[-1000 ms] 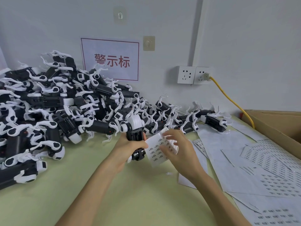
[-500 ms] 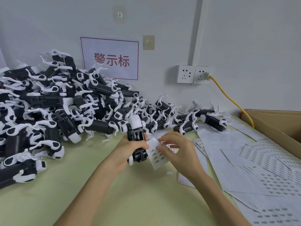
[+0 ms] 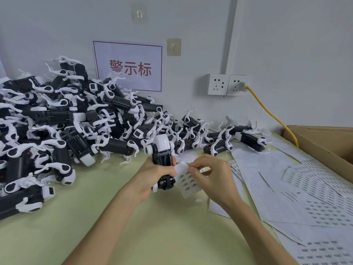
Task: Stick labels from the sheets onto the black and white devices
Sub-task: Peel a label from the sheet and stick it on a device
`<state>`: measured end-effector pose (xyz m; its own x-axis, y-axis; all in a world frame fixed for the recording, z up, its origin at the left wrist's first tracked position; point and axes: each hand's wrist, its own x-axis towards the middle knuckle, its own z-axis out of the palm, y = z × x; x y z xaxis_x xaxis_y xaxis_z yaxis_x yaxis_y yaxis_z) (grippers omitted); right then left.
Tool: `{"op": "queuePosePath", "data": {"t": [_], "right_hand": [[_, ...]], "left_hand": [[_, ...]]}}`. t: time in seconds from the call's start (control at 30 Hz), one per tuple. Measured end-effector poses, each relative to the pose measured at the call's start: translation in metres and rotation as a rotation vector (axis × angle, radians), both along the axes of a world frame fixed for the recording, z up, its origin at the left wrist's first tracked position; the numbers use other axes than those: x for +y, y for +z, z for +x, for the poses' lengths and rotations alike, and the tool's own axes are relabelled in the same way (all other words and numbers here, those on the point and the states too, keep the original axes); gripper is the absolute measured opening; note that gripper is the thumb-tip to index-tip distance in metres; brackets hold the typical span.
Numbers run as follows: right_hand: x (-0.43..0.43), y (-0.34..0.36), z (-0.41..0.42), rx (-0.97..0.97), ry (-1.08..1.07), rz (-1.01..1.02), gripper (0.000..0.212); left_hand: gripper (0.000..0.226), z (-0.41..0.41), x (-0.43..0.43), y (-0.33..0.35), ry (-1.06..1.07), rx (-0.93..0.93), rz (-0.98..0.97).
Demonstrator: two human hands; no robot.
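Holding one device [image 3: 162,150] upright over the worktop [image 3: 133,226], the left hand [image 3: 152,175] wraps its grip round the black middle section. The white rounded end points up, and the black jointed end shows below the fingers. The right hand [image 3: 214,178] is just beside it with its grip pressed together: thumb and forefinger pinch the upper edge of a small label sheet [image 3: 188,183]. This sheet hangs between the two hands, right next to the device; whether the two touch cannot be told. Rows of small printed labels show on its face. Whether a single label is lifted off cannot be told.

A large pile of devices [image 3: 66,121] covers the left and rear of the worktop and reaches the wall. Larger label sheets [image 3: 305,197] lie overlapping on the right side of the worktop, next to a cardboard box [image 3: 324,142]. On the wall are a sign [image 3: 129,67] with red characters and a double socket [image 3: 227,85]. A yellow cable [image 3: 271,113] runs from the socket down towards the box.
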<state>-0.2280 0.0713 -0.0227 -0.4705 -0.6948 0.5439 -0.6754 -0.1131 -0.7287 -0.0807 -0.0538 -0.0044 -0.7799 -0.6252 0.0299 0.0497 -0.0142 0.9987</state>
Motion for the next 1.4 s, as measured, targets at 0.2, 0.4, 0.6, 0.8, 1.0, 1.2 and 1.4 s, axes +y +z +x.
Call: {"op": "queuePosePath", "data": {"t": [0.2, 0.4, 0.6, 0.8, 1.0, 1.2, 1.4], "right_hand": [[0.002, 0.004, -0.005, -0.124, -0.005, 0.064, 0.017], [0.004, 0.01, -0.01, -0.266, -0.033, 0.031, 0.02], [0.005, 0.011, -0.009, -0.276, -0.049, -0.001, 0.006], [0.003, 0.008, -0.008, -0.209, 0.008, 0.059, 0.013], [0.002, 0.007, -0.005, -0.187, 0.116, 0.053, 0.022], [0.004, 0.011, -0.002, -0.222, 0.233, 0.013, 0.027], [0.003, 0.01, -0.004, -0.225, 0.246, 0.035, 0.018]], "left_hand": [[0.019, 0.002, 0.001, 0.001, -0.021, -0.008, -0.077], [0.018, 0.003, -0.001, 0.002, 0.0, -0.008, -0.038], [0.019, 0.004, -0.007, 0.0, 0.186, -0.072, -0.044], [0.024, 0.009, -0.019, 0.006, 0.425, 0.073, 0.038], [0.016, 0.017, -0.014, 0.014, 0.064, 0.089, 0.136], [0.023, 0.011, -0.002, 0.009, -0.116, 0.016, 0.241], [0.025, 0.008, -0.001, 0.006, -0.109, 0.032, 0.253]]}}
